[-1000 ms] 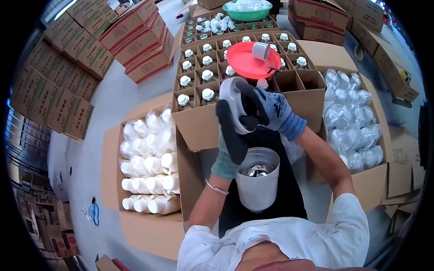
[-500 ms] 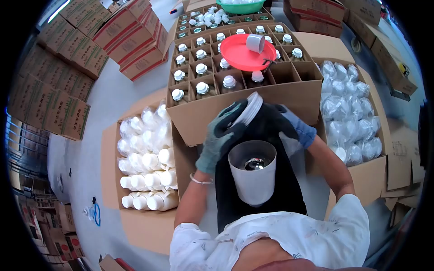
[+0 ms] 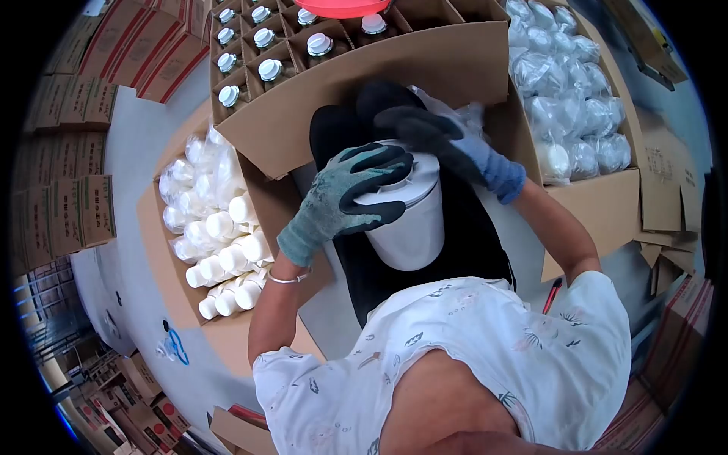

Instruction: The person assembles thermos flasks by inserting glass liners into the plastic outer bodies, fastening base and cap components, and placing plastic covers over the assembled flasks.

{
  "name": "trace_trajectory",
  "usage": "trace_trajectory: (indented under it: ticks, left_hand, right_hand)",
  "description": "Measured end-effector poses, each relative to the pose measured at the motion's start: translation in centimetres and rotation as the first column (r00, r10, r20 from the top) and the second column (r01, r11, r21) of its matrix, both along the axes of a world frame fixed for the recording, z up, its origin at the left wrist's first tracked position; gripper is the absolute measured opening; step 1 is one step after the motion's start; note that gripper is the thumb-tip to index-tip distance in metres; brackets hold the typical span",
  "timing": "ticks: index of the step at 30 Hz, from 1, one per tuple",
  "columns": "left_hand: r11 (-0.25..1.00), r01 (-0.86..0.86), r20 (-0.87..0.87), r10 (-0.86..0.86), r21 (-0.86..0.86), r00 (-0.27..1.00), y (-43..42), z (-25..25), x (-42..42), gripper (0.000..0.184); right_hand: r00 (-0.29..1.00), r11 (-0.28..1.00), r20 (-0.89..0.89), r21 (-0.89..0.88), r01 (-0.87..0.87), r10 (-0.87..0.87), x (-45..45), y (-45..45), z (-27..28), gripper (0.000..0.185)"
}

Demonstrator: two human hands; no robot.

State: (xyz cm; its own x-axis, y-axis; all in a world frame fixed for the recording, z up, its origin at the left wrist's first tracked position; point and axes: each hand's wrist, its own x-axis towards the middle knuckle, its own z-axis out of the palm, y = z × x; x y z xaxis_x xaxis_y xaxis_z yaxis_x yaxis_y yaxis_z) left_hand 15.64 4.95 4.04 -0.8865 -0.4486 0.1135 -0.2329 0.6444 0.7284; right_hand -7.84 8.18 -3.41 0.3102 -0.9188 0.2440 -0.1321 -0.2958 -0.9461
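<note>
A white cylindrical canister is held upright between the person's black-trousered thighs. Its grey-white round lid now sits over the mouth, hiding the inside. My left hand, in a green-and-black glove, curls its fingers and thumb around the lid's left side. At the upper right of the lid is my right hand, in a blue-and-black glove. Motion blurs its fingers, and I cannot tell whether they touch the lid.
Ahead stands a divided carton of white-capped bottles, with part of a red tray over it. An open box of white bottles is on the left. On the right, a box holds plastic-wrapped containers. Stacked cartons line the far left.
The lid has come down from in front of the canister onto its open top, with my left hand on it. My right hand has moved above the lid. The view has tilted downward.
</note>
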Motion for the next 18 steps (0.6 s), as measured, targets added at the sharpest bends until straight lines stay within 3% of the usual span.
trace_trajectory:
  ticks: [1, 5, 8, 9, 12, 15, 17, 18]
  left_hand:
    - [0.999, -0.026, -0.004, 0.026, -0.02, 1.0, 0.4, -0.1, 0.1, 0.053]
    - [0.976, -0.172, -0.039, 0.169, -0.136, 0.985, 2.0, -0.2, 0.8, 0.052]
    - [0.958, -0.197, -0.055, 0.189, -0.21, 0.98, 1.8, -0.4, 1.0, 0.051]
    - [0.955, -0.194, -0.062, 0.185, -0.225, 0.981, 1.7, -0.6, 1.0, 0.051]
    - [0.964, -0.243, -0.111, 0.254, 0.107, 0.961, 1.9, -2.0, 1.3, 0.051]
    - [0.986, -0.168, -0.1, 0.169, 0.018, 0.981, 1.6, -3.0, 2.4, 0.06]
    - [0.988, -0.141, -0.068, 0.137, -0.067, 0.988, 2.0, -2.8, 2.6, 0.068]
    - [0.981, -0.136, -0.031, 0.133, -0.139, 0.991, 2.7, -1.7, 2.1, 0.072]
  right_hand:
    - [0.992, 0.998, -0.128, -0.054, -0.012, 0.005, 0.8, -0.2, -0.4, 0.038]
    - [0.994, 0.991, -0.082, -0.114, -0.075, 0.066, 2.9, -1.1, 1.6, 0.033]
    - [0.999, 0.996, 0.034, -0.087, 0.002, 0.001, 3.3, -1.2, 2.4, 0.036]
    - [0.998, 0.995, -0.02, -0.083, 0.056, -0.058, 3.3, -1.3, 2.9, 0.041]
    - [0.916, 0.992, -0.39, -0.036, -0.118, 0.095, 2.4, -1.3, 3.8, 0.043]
    - [0.879, 0.997, -0.47, 0.019, -0.075, 0.075, 3.1, -0.8, 2.9, 0.043]
    - [0.776, 0.867, -0.628, -0.417, -0.272, -0.058, 3.7, -0.6, 2.6, 0.045]
    - [0.823, 0.837, -0.568, -0.45, -0.311, 0.0, 3.7, -0.6, 2.3, 0.046]
